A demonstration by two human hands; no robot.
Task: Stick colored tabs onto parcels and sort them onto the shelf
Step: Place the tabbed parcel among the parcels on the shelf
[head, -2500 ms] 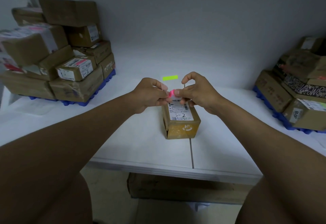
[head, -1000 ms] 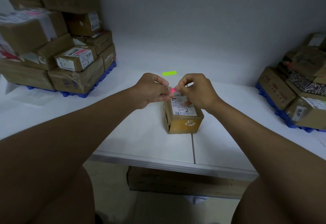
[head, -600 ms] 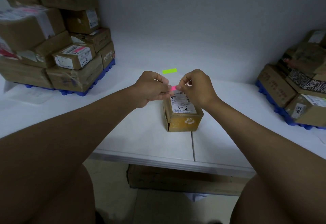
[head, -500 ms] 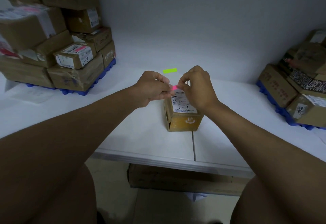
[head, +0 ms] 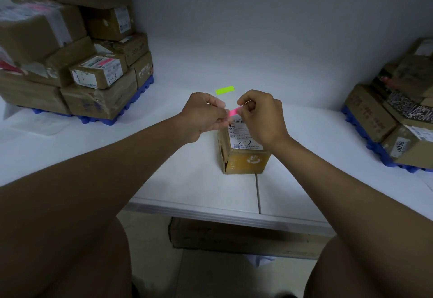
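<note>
A dim room with a plain grey wall and a white table (head: 187, 180) seen from above by a seated person. Both hands are raised over the middle of the table, fingers curled. The left hand (head: 203, 116) and the right hand (head: 260, 117) pinch one pink tab (head: 233, 111) between them, each thumb and forefinger closed on one end; the other fingers are folded in. The tab is held in the air just above the far end of a single small parcel (head: 243, 150), which stands on the table below the right hand, its white label marked "3-2" facing up. The right hand hides the far part of that label.

One green tab (head: 225, 90) lies flat on the table beyond the hands, apart from them.

Two stacks of cardboard boxes flank the work area. The left stack (head: 70, 46), at the far left, sits on a blue pallet (head: 112, 120); one box in it carries a pink mark and "1-3". The right stack (head: 398, 114) is at the right edge, also on a blue base. The exact box count in each cannot be told. A flat brown box (head: 234, 239) lies on the floor under the table's near edge.
</note>
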